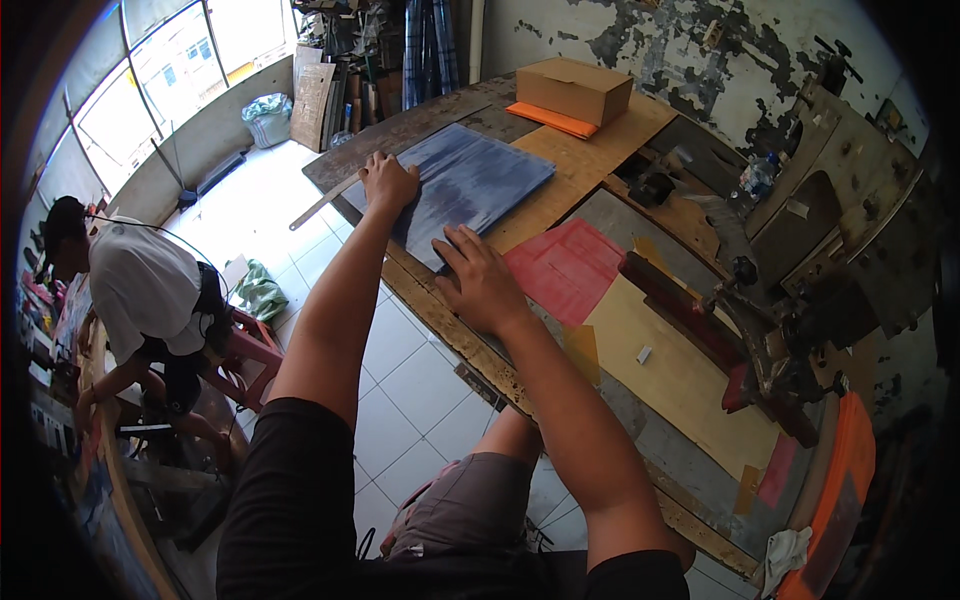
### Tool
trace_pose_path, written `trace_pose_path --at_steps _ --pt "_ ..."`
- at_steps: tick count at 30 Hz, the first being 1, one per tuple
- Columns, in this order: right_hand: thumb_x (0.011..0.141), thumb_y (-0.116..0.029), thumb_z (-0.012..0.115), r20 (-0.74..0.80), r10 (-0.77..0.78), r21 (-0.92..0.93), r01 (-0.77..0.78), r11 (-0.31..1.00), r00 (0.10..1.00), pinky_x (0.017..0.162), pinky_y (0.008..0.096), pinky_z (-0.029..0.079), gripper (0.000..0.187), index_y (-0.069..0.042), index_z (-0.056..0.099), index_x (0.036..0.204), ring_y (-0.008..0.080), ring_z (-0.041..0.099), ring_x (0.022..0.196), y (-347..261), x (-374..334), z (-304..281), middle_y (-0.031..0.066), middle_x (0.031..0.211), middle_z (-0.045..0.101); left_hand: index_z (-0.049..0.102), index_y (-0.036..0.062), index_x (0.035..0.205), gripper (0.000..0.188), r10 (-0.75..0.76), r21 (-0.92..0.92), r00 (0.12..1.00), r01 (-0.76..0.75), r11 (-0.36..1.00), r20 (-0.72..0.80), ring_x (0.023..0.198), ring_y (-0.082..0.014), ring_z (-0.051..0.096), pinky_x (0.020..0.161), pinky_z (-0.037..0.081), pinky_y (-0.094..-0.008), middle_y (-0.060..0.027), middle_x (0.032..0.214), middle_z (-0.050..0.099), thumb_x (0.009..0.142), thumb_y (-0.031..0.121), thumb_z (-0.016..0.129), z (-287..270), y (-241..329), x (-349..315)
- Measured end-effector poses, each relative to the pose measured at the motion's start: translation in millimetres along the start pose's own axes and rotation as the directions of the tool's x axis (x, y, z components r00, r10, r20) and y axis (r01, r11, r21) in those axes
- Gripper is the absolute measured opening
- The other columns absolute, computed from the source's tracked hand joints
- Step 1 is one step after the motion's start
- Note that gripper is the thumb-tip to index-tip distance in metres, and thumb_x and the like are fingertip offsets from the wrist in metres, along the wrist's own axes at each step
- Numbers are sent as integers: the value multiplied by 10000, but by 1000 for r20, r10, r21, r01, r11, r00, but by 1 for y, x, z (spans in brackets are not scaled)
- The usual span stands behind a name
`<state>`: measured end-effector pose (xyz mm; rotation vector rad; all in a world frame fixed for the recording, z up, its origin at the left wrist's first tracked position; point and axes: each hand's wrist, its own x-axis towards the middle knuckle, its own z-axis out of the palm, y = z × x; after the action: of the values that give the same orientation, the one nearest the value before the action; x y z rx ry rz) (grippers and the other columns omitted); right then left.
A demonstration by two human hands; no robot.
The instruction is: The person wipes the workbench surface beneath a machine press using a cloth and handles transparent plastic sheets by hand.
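A blue sheet or stack of sheets point(480, 185), glossy and streaked, lies on the workbench ahead of me. At its left edge my left hand point(388, 183) is closed on a metal ruler point(318, 208), which sticks out past the bench edge toward the lower left. Over the sheet's near corner, my right hand point(480, 278) has bent fingers and the thumb held a little apart. Something small and dark shows between its thumb and fingertips; its kind is not clear.
A cardboard box point(575, 88) rests on orange material point(553, 120) at the back. To the right are a red sheet point(568, 265), a yellowish board point(690, 370) and a clamp-like frame point(690, 315). At left, another person point(150, 285) bends over a separate bench.
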<state>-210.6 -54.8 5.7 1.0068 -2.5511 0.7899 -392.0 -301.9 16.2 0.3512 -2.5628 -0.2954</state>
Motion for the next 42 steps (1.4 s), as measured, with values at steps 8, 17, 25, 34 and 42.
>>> trace_pose_path --at_steps 8,17,25,34,42 --pt "1051 -320 665 -3 -12 11 12 1000 1000 1322 500 304 575 -112 561 1577 329 337 1627 -1 2 1 150 1701 453 662 -51 1420 680 2 27 1000 -2 1000 -20 1491 -422 461 1244 326 -533 -272 1526 552 975 460 607 8 -3 4" --pt "1048 -318 666 6 1 13 -1 1000 1000 1320 501 302 577 -109 563 1575 327 331 1631 -1 0 -1 149 1707 445 586 -43 1527 731 1 37 994 -5 999 111 1546 -452 368 1271 275 -547 -298 1618 447 1003 465 555 4 3 4" --pt "1049 -320 666 13 2 13 -3 1000 1000 1324 503 297 584 -112 557 1583 329 330 1632 0 2 0 149 1709 442 662 -43 1437 664 32 4 996 -33 999 78 1516 -445 403 1257 293 -548 -280 1569 498 1003 454 585 0 1 2" --pt "1043 -321 675 8 0 17 0 1000 1000 1318 502 308 586 -111 563 1578 335 337 1628 -1 1 -3 152 1701 453 753 -25 1271 515 165 14 986 -165 986 -9 1383 -370 565 1195 383 -496 -207 1402 657 976 382 641 1 3 2" --pt "1033 -307 681 -7 -4 23 4 1000 1000 1313 509 313 585 -103 569 1569 338 347 1622 2 -1 0 157 1695 460 799 33 1122 296 244 -14 958 -249 969 -149 1276 -345 616 1102 448 -480 -163 1248 696 967 245 662 1 9 -6"
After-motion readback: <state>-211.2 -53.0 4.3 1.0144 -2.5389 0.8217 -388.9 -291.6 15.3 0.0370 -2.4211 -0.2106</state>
